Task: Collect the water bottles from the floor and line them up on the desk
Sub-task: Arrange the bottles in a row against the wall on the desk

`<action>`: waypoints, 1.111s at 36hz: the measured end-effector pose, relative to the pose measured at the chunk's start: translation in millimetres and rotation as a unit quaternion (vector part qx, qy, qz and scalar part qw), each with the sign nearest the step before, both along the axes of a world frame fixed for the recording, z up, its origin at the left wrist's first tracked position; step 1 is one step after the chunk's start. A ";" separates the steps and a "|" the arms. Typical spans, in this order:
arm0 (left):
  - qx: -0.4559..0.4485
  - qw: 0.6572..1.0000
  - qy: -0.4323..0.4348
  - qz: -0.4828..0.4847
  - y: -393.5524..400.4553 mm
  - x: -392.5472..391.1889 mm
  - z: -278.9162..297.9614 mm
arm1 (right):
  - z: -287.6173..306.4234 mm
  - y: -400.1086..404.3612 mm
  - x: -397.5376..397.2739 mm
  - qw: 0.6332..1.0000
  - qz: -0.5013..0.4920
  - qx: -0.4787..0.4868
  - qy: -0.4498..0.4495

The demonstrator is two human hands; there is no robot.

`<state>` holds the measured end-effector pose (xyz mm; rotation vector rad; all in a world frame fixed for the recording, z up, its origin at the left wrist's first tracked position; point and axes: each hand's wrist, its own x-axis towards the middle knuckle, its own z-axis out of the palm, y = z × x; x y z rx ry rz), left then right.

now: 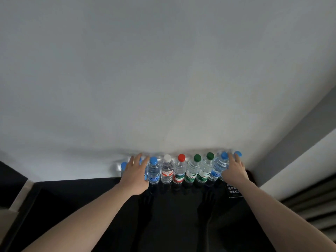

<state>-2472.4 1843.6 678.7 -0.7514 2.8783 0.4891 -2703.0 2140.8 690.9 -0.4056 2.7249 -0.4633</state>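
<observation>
Several water bottles stand upright in a row at the back edge of a black desk [163, 215], against a white wall. In the middle are a white-capped bottle [167, 170], a red-capped bottle [179, 170] and two green-capped bottles [192, 170]. Blue-capped bottles [153, 170] stand at both ends. My left hand [135, 173] lies with straight fingers against the blue-capped bottles at the left end. My right hand [234, 170] lies with spread fingers against the blue-capped bottles [219, 166] at the right end. Bottles behind both hands are partly hidden.
The white wall [163, 79] rises right behind the row. A small black sign with white text [233, 190] sits on the desk at the right. Grey slats [312, 202] lie beyond the desk's right side. A pale surface [11, 215] borders the left.
</observation>
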 end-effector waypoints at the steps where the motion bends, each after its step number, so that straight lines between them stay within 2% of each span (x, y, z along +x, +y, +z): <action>1: -0.024 0.999 -0.011 -0.026 3.1 1.4 0.3 | 0.0 -0.8 3.1 1.000 0.004 0.002 -0.002; 4: -0.063 0.994 -0.041 -0.073 13.0 1.6 2.1 | 0.4 -5.6 10.8 0.999 0.029 0.024 0.006; 11: -0.044 0.992 -0.097 -0.064 23.4 -4.6 16.0 | 11.4 -29.4 30.7 0.995 0.088 0.042 -0.001; 20: -0.035 0.995 -0.076 -0.050 26.1 18.1 28.0 | 20.1 -69.0 69.6 0.980 0.198 0.031 0.009; 25: -0.028 0.997 -0.059 -0.047 27.8 48.1 40.7 | 19.6 -76.4 89.6 0.979 0.199 0.045 -0.026; 33: -0.003 0.999 0.017 -0.026 38.3 130.7 57.7 | 31.6 -69.2 150.8 0.975 0.214 -0.058 -0.021; 36: 0.007 1.000 0.020 -0.020 45.4 165.3 63.3 | 42.4 -64.1 185.5 0.970 0.223 -0.090 -0.032; 40: 0.003 1.000 0.013 -0.020 54.3 204.6 74.0 | 54.9 -53.7 235.0 0.966 0.238 -0.100 0.007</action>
